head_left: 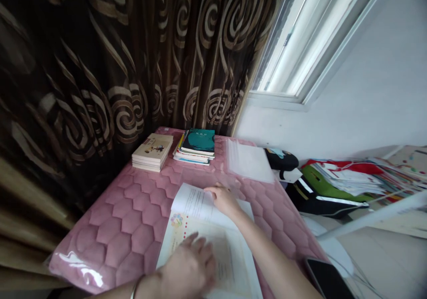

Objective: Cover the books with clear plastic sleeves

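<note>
A book (238,257) lies on the pink quilted surface, with printed text and a small flower picture on its pages. Its far page (191,201) is partly folded or raised. My right hand (223,199) is at the far edge of that page, fingers pinched on it. Over the near part of the book is my left hand (191,263), fingers stretched out and blurred by motion; whether it touches the paper I cannot tell. Just past the book lies a clear plastic sheet (200,177), partly hidden by the page.
Behind are a stack of beige books (151,152), a pile with a teal book (200,140) on top, and white translucent sheets (250,161). A dark phone (328,279) lies near right. Bags and papers (347,179) stand beyond the right edge; a patterned curtain (187,59) hangs behind.
</note>
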Tool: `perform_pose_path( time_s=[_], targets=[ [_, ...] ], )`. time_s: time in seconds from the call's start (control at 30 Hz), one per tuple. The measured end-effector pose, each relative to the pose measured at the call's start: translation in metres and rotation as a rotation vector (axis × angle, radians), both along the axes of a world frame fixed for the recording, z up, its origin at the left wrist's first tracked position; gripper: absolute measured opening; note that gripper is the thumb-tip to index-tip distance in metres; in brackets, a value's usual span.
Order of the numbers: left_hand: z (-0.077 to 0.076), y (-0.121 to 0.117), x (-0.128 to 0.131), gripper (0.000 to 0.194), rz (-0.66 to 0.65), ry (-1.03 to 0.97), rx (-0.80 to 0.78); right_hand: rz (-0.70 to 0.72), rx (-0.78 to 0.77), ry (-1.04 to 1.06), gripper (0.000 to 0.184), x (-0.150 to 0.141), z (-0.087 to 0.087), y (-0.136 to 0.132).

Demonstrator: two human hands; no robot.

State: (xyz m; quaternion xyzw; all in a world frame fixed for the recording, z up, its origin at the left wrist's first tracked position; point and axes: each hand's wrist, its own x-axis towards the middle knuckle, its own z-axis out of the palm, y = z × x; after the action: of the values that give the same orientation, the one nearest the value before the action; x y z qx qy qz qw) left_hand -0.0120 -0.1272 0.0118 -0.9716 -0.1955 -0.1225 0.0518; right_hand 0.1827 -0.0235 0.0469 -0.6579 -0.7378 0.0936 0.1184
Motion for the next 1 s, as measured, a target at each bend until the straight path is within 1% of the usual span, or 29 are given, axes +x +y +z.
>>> perform_pose_path(
  time_s=[0.07,0.1,0.17,0.2,0.3,0.37,0.47,0.53,0.6,0.63,0.7,0.77,0.87,0.93,1.0],
  targets=[
    [0.017,0.021,0.0,0.038,0.224,-0.094,0.019,-0.026,0.005,0.006,0.046,0.002,0.003,0.0],
    [0.023,0.031,0.0,0.043,0.337,-0.126,0.006,-0.037,0.011,0.005,0.046,0.003,0.005,0.0],
    [0.026,0.05,0.001,0.045,0.493,-0.157,-0.057,-0.059,0.029,-0.001,0.045,0.003,0.01,-0.001],
    [0.025,0.058,0.001,0.044,0.536,-0.157,-0.102,-0.065,0.041,-0.001,0.043,0.001,0.012,-0.002],
    [0.02,0.07,0.005,0.038,0.57,-0.122,-0.227,-0.04,0.058,0.029,0.036,-0.009,0.015,-0.006],
    [0.017,0.072,0.006,0.034,0.579,-0.102,-0.26,0.002,0.034,0.063,0.034,-0.018,0.014,-0.01],
    [0.016,0.075,0.003,0.028,0.603,-0.108,-0.312,0.057,-0.047,0.079,0.044,-0.03,0.006,-0.015],
    [0.015,0.08,-0.001,0.029,0.6,-0.165,-0.403,0.071,-0.097,0.076,0.048,-0.035,-0.001,-0.019],
    [0.016,0.089,-0.007,0.029,0.586,-0.237,-0.506,0.068,-0.121,0.076,0.048,-0.037,-0.007,-0.022],
    [0.017,0.095,-0.01,0.03,0.598,-0.263,-0.55,0.062,-0.125,0.074,0.048,-0.038,-0.01,-0.024],
    [0.018,0.109,-0.015,0.035,0.679,-0.327,-0.637,0.051,-0.142,0.064,0.049,-0.038,-0.014,-0.028],
    [0.02,0.126,-0.018,0.038,0.806,-0.406,-0.719,0.038,-0.172,0.051,0.052,-0.039,-0.016,-0.032],
    [0.019,0.153,-0.016,0.034,0.969,-0.508,-0.802,0.036,-0.2,0.037,0.057,-0.043,-0.014,-0.036],
    [0.017,0.169,-0.012,0.032,1.043,-0.565,-0.851,0.038,-0.201,0.027,0.058,-0.046,-0.012,-0.036],
    [0.014,0.181,-0.007,0.031,1.065,-0.644,-0.918,0.035,-0.191,0.012,0.059,-0.048,-0.009,-0.036]
  ],
)
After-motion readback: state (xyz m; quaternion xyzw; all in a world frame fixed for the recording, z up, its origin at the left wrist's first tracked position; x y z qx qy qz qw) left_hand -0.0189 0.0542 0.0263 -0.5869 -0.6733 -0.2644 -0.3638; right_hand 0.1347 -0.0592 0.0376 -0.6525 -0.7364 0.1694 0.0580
